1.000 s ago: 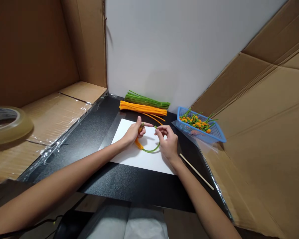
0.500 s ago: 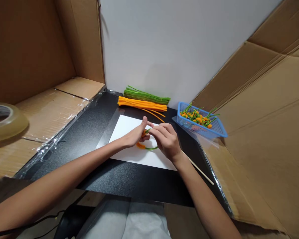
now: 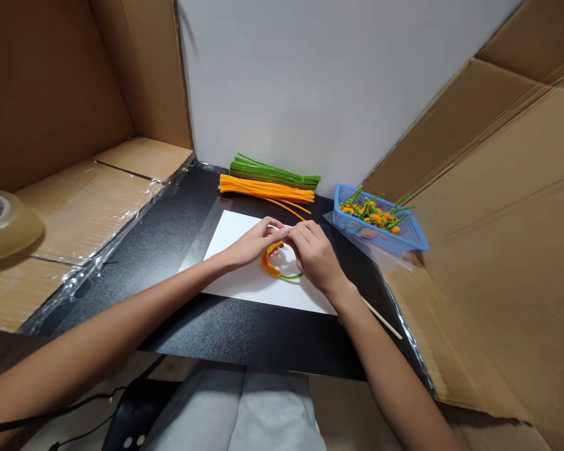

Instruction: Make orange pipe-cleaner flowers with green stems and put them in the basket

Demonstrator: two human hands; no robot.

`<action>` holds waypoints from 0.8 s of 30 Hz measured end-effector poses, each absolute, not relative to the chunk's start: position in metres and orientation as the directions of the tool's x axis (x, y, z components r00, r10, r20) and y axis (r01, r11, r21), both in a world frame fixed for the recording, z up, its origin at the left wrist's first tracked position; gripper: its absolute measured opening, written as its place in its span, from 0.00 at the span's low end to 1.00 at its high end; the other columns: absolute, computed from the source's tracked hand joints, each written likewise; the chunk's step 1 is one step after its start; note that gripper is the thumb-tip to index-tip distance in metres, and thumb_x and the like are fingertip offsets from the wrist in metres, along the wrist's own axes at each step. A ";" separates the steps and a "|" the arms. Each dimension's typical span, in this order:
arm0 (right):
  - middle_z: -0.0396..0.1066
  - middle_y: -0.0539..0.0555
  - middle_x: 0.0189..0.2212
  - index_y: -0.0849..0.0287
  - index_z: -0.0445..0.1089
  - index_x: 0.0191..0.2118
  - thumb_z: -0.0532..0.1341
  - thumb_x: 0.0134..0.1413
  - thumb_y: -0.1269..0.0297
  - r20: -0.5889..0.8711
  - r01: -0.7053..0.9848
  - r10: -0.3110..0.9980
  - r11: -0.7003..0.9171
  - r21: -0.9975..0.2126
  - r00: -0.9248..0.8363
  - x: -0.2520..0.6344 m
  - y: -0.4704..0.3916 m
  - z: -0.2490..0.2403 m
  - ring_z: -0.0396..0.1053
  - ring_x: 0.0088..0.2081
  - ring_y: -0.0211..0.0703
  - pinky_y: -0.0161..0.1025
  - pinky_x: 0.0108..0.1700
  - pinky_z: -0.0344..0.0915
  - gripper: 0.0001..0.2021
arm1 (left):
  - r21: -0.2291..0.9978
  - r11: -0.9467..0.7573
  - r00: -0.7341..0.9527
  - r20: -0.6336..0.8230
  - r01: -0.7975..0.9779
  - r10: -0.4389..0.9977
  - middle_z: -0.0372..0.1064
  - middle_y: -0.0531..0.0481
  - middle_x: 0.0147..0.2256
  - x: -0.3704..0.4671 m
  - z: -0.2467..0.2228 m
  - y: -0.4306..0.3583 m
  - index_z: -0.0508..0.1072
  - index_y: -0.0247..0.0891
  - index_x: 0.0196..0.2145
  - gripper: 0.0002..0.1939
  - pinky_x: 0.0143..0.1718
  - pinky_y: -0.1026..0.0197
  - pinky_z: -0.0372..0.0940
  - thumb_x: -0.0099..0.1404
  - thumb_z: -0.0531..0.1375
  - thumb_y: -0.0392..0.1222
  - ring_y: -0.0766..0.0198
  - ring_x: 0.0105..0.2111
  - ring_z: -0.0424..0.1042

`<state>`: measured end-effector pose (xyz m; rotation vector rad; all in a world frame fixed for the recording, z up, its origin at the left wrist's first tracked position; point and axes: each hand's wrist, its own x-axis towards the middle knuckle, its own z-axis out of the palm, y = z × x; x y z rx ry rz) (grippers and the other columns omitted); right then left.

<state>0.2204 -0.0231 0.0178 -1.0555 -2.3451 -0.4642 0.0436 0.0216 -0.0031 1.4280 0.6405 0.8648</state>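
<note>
My left hand (image 3: 259, 243) and my right hand (image 3: 313, 252) meet over a white sheet of paper (image 3: 244, 287), fingertips pinched together. Between them is a curved piece of pipe cleaner: an orange coil (image 3: 269, 263) wound around a green pipe cleaner (image 3: 290, 277). The coil bends below my left fingers, and the green length curves up toward my right hand. Both hands are closed on this piece; my fingers hide its upper ends.
Bundles of green pipe cleaners (image 3: 272, 172) and orange pipe cleaners (image 3: 263, 188) lie at the back. A blue basket (image 3: 404, 241) with orange-and-green pieces stands right. A thin wooden stick (image 3: 383, 319) lies by my right forearm. A tape roll (image 3: 23, 228) sits left on cardboard.
My left thumb has come down from pointing up and now pinches against my right fingertips. More of the orange coil shows beneath the hands. The view has shifted slightly.
</note>
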 end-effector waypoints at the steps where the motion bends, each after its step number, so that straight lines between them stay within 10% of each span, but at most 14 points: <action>1: 0.73 0.59 0.34 0.59 0.70 0.37 0.51 0.69 0.68 0.599 0.779 0.600 0.624 0.066 -0.531 0.223 -0.021 0.017 0.64 0.40 0.49 0.44 0.42 0.61 0.12 | 0.989 -0.067 0.539 0.130 -0.135 0.832 0.71 0.49 0.34 0.043 -0.005 0.024 0.68 0.36 0.43 0.25 0.34 0.61 0.65 0.58 0.66 0.58 0.64 0.33 0.70; 14: 0.75 0.56 0.33 0.57 0.71 0.36 0.58 0.65 0.67 0.665 0.783 0.562 0.619 0.057 -0.492 0.232 -0.019 0.014 0.64 0.38 0.48 0.43 0.40 0.61 0.06 | 0.935 -0.355 0.385 0.325 0.006 0.864 0.79 0.46 0.35 0.044 -0.015 0.020 0.79 0.35 0.35 0.11 0.41 0.58 0.72 0.57 0.68 0.45 0.59 0.36 0.77; 24: 0.76 0.52 0.30 0.57 0.71 0.40 0.65 0.56 0.58 0.572 0.732 0.820 0.387 -0.561 0.005 0.219 -0.023 0.008 0.72 0.28 0.42 0.38 0.32 0.67 0.10 | 0.937 -0.349 0.166 0.346 -0.009 0.923 0.79 0.44 0.36 0.043 -0.015 0.025 0.78 0.35 0.36 0.12 0.39 0.60 0.72 0.57 0.68 0.45 0.60 0.37 0.78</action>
